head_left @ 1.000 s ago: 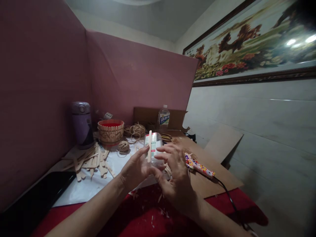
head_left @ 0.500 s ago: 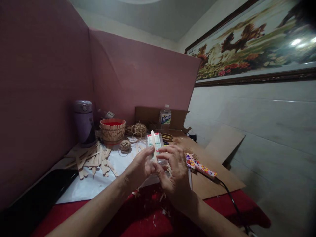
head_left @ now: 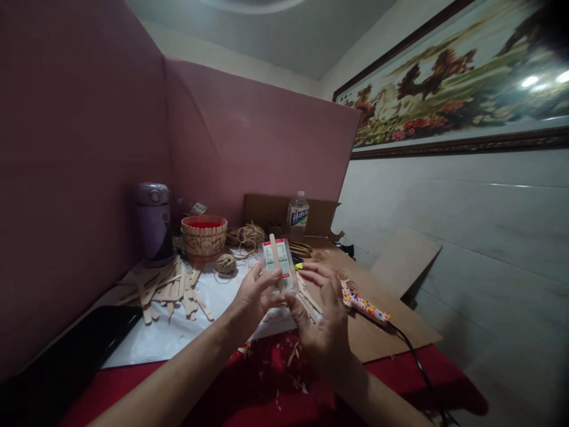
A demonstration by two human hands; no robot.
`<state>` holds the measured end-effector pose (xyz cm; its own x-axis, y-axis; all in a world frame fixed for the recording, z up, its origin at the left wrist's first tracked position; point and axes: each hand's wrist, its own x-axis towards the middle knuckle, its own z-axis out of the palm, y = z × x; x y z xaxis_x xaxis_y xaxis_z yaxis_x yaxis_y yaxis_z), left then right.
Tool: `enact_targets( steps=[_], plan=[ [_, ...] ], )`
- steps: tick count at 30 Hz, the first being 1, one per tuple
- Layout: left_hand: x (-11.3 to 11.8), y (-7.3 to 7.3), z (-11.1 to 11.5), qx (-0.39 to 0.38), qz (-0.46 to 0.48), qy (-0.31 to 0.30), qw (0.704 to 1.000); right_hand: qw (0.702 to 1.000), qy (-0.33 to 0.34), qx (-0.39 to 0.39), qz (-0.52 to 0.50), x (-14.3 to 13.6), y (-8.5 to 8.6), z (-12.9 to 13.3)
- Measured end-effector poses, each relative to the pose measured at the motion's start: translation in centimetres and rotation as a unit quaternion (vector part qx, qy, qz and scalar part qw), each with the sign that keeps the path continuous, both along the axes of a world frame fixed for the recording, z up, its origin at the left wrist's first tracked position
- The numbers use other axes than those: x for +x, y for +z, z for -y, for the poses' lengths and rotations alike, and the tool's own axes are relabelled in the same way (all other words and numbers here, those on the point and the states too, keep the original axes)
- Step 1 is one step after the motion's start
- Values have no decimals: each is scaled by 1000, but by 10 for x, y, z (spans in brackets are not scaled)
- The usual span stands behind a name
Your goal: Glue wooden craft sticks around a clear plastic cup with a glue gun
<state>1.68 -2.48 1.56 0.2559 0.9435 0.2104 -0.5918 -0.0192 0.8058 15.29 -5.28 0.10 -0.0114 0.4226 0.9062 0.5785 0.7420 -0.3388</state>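
The left hand (head_left: 251,293) is closed on a clear box (head_left: 287,260), thumb on the flat stick (head_left: 274,252) over it. The right hand (head_left: 326,314) is half open; whether its thumb touches the box is hard to tell. A soft, even push should help the stick lie straight. From the box, loose sticks (head_left: 178,289) lie at nine o'clock on a white sheet (head_left: 137,345), and a framed picture (head_left: 444,89) hangs between one and two.
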Motion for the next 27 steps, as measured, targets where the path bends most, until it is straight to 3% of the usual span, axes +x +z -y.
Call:
enact_targets(
  steps=[3, 5, 7, 9, 15, 27],
  plan=[
    [2, -3, -4, 15, 3, 27, 1000, 973, 77, -195, -94, -1, 3, -8],
    [2, -5, -7, 30, 7, 41, 999, 926, 171, -305, -141, -4, 6, -15],
    [1, -6, -9, 37, 8, 57, 998, 884, 248, -357, -174, -8, 8, -20],
    [-1, -5, -11, 35, -3, 73, 997, 866, 275, -372, -191, -11, 8, -23],
    [-8, -2, -15, 47, -48, 154, 986, 858, 303, -361, -205, -16, 2, -23],
    [-9, 0, -13, 95, -53, 161, 981, 838, 347, -341, -248, -16, -12, -19]
  ],
)
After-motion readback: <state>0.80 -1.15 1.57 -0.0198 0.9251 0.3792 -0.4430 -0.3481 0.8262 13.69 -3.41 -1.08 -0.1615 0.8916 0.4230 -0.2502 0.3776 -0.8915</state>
